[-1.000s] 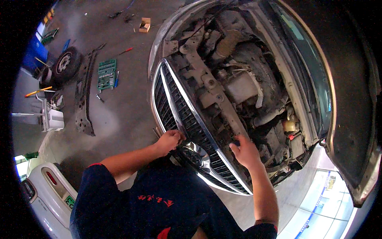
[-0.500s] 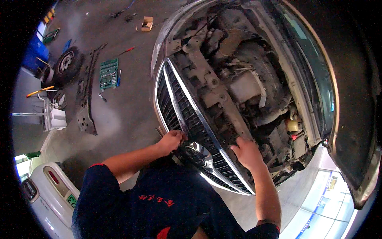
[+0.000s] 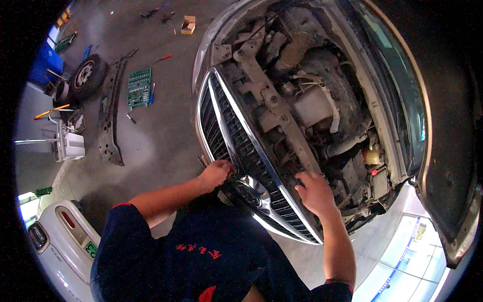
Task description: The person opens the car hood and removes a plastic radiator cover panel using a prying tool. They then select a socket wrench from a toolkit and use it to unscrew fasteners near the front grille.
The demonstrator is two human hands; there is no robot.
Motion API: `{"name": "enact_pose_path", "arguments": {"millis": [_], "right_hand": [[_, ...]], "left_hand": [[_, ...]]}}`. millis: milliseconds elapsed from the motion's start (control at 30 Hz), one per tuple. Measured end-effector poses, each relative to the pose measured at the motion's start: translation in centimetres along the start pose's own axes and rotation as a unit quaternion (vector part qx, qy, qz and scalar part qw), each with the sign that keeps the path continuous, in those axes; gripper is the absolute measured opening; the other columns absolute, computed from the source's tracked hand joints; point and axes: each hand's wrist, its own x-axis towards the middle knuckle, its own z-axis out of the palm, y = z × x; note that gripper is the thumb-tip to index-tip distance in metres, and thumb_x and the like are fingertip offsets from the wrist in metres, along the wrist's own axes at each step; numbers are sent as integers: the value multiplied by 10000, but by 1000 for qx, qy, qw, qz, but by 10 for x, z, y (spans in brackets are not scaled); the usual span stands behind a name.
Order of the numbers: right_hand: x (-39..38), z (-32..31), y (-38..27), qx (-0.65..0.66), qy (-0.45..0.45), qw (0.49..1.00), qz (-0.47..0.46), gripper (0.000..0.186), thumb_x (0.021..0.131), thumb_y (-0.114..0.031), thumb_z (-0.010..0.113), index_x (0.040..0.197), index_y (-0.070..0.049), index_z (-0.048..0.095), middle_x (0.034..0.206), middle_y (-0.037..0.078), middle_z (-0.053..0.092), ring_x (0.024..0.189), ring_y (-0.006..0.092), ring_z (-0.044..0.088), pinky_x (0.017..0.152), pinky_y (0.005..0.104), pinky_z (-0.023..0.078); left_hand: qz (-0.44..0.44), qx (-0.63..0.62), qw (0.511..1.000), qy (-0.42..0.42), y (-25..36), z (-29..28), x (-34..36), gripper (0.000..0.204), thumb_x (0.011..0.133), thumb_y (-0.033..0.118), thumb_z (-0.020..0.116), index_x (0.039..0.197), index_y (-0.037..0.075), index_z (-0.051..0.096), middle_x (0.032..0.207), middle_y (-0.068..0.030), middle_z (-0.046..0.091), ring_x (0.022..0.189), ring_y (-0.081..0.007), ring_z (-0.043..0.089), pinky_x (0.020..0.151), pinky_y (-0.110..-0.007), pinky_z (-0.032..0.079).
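Note:
A car's front grille (image 3: pixel 236 121), black slats in a chrome frame, stands in front of me with a round badge (image 3: pixel 250 193) low in it. My left hand (image 3: pixel 216 174) is at the slats just above the badge, its fingers curled closed; what lies between them is hidden. Behind the grille's upper chrome edge, my right hand (image 3: pixel 315 194) is bent by the end of a dusty metal crossbeam (image 3: pixel 282 116). Its thumb points toward the grille. The other fingertips are partly hidden, and I cannot make out what they grip.
The engine bay (image 3: pixel 322 100) lies open under a raised hood (image 3: pixel 448 126). On the floor to the left are a green socket set (image 3: pixel 139 88), a ratchet (image 3: pixel 131 118), a long dark metal beam (image 3: pixel 108 116), a wheel (image 3: pixel 88 78) and a small box (image 3: pixel 188 25). A white car (image 3: pixel 65 241) stands lower left.
My view has shifted slightly. My left hand stays at the slats near the badge, and my right hand stays behind the grille, its thumb slightly repositioned.

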Motion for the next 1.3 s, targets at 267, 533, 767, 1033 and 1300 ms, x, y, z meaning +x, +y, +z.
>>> {"name": "enact_pose_path", "arguments": {"millis": [267, 533, 767, 1033, 1300], "right_hand": [[-1, 2, 1, -25, -58, 997, 42, 259, 947, -299, 652, 1122, -109, 639, 884, 178, 662, 862, 446, 656, 767, 557, 524], [7, -6, 0, -49, -139, 974, 170, 327, 986, -342, 616, 1126, -46, 610, 932, 201, 692, 953, 472, 649, 826, 555, 517], [3, -2, 11, 68, -112, 941, 313, 261, 976, -280, 633, 1112, -58, 615, 946, 189, 675, 956, 429, 650, 842, 543, 497], [1, -7, -6, 0, -58, 995, 83, 257, 930, -227, 679, 1119, -58, 638, 1021, 170, 642, 994, 416, 618, 822, 512, 487], [5, -7, -5, -84, -82, 992, 54, 343, 973, -350, 620, 1134, -46, 619, 853, 190, 676, 857, 438, 663, 784, 550, 499]], "left_hand": [[36, 113, 993, -26, -13, -3, 8, 299, 1019, 245, 435, 967, 79, 679, 699, 35, 522, 555, -90, 451, 460, -291, 348], [-46, 58, 997, -17, -13, -8, 11, 305, 1072, 314, 496, 1149, 51, 630, 918, -44, 676, 749, -141, 591, 578, -299, 465], [-29, 84, 996, -22, 3, 1, 5, 309, 1062, 304, 502, 1051, 49, 675, 830, -27, 619, 657, -139, 520, 533, -296, 414], [-44, 65, 997, 3, -9, 0, 10, 300, 1058, 326, 509, 1035, 70, 663, 835, -7, 619, 655, -118, 498, 531, -295, 405], [-37, 80, 996, 3, 4, 3, 1, 333, 1027, 235, 425, 1018, 71, 714, 769, 1, 566, 616, -113, 479, 529, -300, 382]]}}
